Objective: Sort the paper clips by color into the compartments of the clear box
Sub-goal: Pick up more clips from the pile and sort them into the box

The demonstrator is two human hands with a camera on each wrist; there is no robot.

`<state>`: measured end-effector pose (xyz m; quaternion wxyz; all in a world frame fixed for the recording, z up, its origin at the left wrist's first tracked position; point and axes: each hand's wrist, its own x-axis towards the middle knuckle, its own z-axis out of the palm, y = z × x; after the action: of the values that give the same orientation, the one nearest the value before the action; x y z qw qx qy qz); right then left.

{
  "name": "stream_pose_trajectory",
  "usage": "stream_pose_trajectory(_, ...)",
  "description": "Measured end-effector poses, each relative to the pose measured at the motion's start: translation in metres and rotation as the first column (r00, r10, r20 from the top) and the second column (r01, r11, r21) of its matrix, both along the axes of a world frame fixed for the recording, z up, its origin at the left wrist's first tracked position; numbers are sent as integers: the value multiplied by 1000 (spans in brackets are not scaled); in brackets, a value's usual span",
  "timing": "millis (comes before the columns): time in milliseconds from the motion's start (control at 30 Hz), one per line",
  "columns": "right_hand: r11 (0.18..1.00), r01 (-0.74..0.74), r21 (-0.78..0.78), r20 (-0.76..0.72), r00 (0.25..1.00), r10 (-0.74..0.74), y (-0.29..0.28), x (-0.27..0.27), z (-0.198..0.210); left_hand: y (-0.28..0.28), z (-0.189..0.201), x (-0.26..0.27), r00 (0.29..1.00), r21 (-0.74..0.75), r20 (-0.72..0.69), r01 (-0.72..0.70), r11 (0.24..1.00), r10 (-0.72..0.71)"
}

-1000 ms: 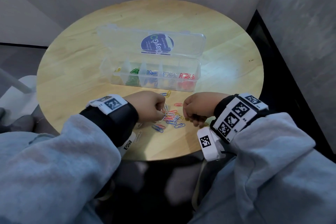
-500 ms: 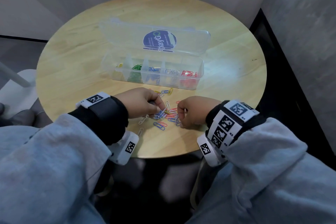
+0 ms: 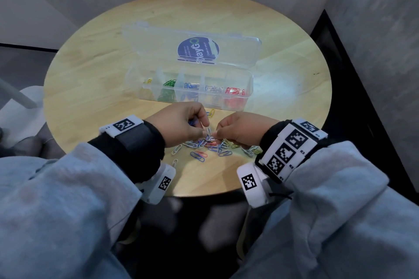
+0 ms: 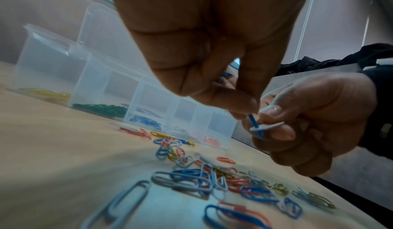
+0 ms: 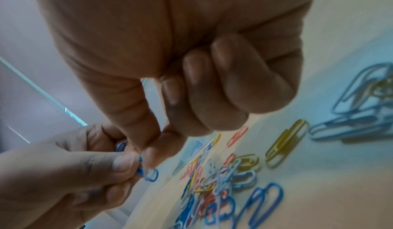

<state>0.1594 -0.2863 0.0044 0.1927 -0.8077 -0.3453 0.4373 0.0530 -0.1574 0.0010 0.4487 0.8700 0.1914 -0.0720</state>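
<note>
1. A round wooden table (image 3: 90, 79) carries everything; its near edge sits just in front of the person's grey sleeves.
2. The clear box (image 3: 248, 85) lies past the middle of the table, lid (image 3: 158, 41) folded back flat behind it with a blue round sticker (image 3: 197, 50) on it. Its compartments run in a row: yellow clips at the left end, then green, blue, white and red at the right.
3. The left hand (image 3: 179, 123) is lifted just above the table near its front edge, fingers curled — thumb and forefinger pinching a blue paper clip (image 4: 256, 126).
4. The right hand (image 3: 240, 128) meets it fingertip to fingertip, the other fingers curled in, thumb and forefinger pinching a white paper clip (image 4: 268, 126) that crosses the blue one; the two look hooked together, though I cannot tell for sure.
5. The unsorted paper clips (image 3: 210, 146) — blue, white, red, yellow — lie in a loose heap on the table directly under both hands, between the box and the near edge.
6. A lone yellow clip (image 3: 211, 113) lies just before the box's front wall, and a single white clip (image 3: 174, 162) lies near the left wrist.
</note>
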Motion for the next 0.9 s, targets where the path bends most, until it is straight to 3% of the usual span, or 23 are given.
stream_pose_trajectory(100,999,3,-41,12,1000,-3,-1,1,0,2,0,0,999,5,24,-31,1000,31)
stream_pose_trajectory(267,998,-15,-66,245,969,30,-4,7,4,10,6,0,979,-159,-46,-202,966,197)
stream_pose_trajectory(333,997,12,-75,298,955,10,-6,13,4,9,6,1,951,-287,-105,-310,907,292)
stream_pose_trajectory(433,993,10,-122,337,941,32,-7,15,-1,9,6,1,887,-479,-174,-457,749,429)
stream_pose_trajectory(533,995,-13,-103,346,937,48,-8,13,-2,12,8,-1,860,-603,-234,-495,625,454)
stream_pose_trajectory(667,993,-96,-67,296,949,111,-10,8,-1,14,10,-1,851,-669,-263,-500,550,454)
stream_pose_trajectory(767,980,-163,-115,307,932,191,-11,-1,-4,13,9,-1,855,-628,-267,-505,592,446)
stream_pose_trajectory(833,971,-195,-136,336,913,230,-11,-5,-7,11,7,0,863,-505,-278,-505,700,422)
stream_pose_trajectory(900,963,-229,-144,354,897,266,-11,-6,-10,8,6,0,902,-309,-270,-412,857,337)
